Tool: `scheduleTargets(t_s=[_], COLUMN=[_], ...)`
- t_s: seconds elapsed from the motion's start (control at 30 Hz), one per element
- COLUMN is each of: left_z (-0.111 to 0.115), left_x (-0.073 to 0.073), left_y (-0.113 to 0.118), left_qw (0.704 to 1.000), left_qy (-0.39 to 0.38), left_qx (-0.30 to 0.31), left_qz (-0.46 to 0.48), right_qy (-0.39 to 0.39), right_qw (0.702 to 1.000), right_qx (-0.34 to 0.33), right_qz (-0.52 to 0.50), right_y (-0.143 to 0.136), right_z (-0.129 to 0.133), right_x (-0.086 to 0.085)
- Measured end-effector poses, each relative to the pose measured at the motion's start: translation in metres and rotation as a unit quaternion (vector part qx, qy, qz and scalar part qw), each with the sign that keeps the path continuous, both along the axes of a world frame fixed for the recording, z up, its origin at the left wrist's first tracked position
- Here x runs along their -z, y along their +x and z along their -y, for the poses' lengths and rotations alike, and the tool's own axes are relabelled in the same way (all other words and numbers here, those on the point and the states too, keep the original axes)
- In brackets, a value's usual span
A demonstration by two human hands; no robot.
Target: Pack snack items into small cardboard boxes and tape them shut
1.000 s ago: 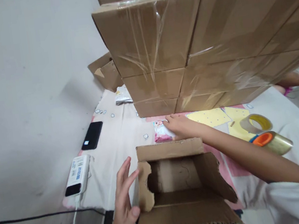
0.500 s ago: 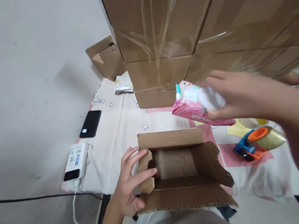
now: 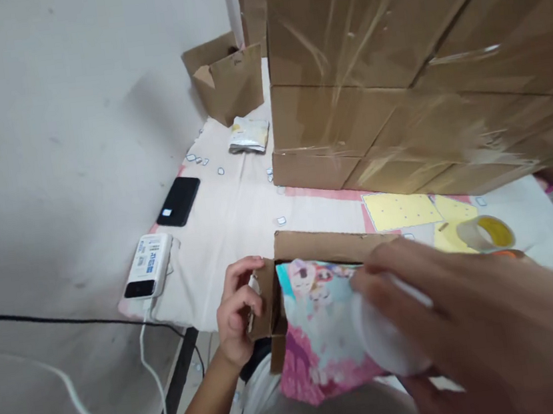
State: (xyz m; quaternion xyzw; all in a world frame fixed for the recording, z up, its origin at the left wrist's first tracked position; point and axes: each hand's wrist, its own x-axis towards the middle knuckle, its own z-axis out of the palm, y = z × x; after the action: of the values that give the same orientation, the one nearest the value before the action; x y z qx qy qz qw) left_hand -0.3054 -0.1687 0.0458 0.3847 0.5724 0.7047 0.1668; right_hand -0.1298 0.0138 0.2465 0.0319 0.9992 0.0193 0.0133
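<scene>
An opened cardboard box (image 3: 334,243) stands at the table's near edge, its flaps raised. My left hand (image 3: 238,306) curls its fingers round the left flap. Over the opening, my right hand (image 3: 435,308) grips a pink and light-blue printed packet (image 3: 316,330). A white rounded item (image 3: 390,334) is pinched against the packet in the same hand; blur hides what it is. The packet covers most of the box's inside and its near flap.
Taped cartons (image 3: 345,111) form a wall behind. Leftward lie a black phone (image 3: 179,202), a white power bank (image 3: 149,266) with a cable, a white sachet (image 3: 249,135) and a small open carton (image 3: 228,82). A tape roll (image 3: 486,233) sits right, partly covered by my arm.
My right hand has brought the packet down and nearer, from behind the box to over its opening. My left fingers have closed round the flap. The camera view has shifted.
</scene>
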Motion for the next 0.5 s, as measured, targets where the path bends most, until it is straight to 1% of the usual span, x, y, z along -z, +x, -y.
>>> scheduleTargets(t_s=[0.07, 0.1, 0.2, 0.27, 0.37, 0.5], left_z=[0.002, 0.004, 0.007, 0.009, 0.011, 0.012], left_x=[0.000, -0.001, -0.002, -0.002, -0.001, -0.001], left_y=[-0.001, -0.001, 0.000, 0.001, 0.002, 0.002], left_qw=[1.000, 1.000, 1.000, 1.000, 1.000, 0.999], left_qy=[0.005, 0.005, 0.004, 0.000, -0.002, -0.013], left_qx=[-0.009, -0.011, -0.012, -0.014, -0.018, -0.021], left_qz=[-0.001, -0.005, -0.016, -0.019, -0.018, -0.026], right_qy=[0.029, 0.040, 0.051, 0.051, 0.054, 0.068], right_qw=[0.997, 0.994, 0.979, 0.970, 0.966, 0.965], right_qx=[-0.046, -0.054, -0.042, -0.038, -0.032, -0.037], right_qz=[0.057, 0.090, 0.190, 0.234, 0.250, 0.252], right_y=[-0.017, -0.025, -0.041, -0.048, -0.055, -0.059], right_z=[0.020, 0.026, 0.033, 0.034, 0.035, 0.039], right_x=[0.014, 0.019, 0.029, 0.032, 0.041, 0.062])
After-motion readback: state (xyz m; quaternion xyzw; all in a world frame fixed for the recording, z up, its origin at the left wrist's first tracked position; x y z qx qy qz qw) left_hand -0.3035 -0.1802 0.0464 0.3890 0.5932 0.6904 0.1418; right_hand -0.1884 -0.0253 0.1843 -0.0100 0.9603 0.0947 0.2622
